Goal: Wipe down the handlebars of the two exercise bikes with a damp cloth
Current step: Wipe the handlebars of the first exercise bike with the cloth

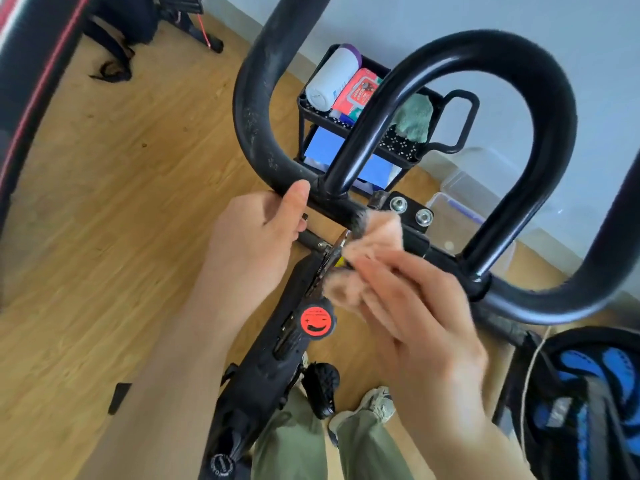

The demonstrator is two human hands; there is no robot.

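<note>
Black exercise-bike handlebars [540, 109] loop across the middle of the head view, with a dusty outer bar [252, 109] on the left. My left hand [256, 244] grips that bar at its lower bend, thumb on top. My right hand [419, 306] holds a peach cloth [374, 247] against the centre crossbar, beside two bolts [412, 209]; the hand and cloth are blurred. The bike's black stem with a red round sticker [317, 322] runs down toward my legs. Part of a second bike [31, 77] shows at the far left.
A black cart [453, 123] behind the handlebars holds a white roll, a red wipes pack and a green cloth. Clear plastic bins [460, 202] stand by the grey wall. A blue and black bag [585, 393] sits at the lower right. Wooden floor lies below.
</note>
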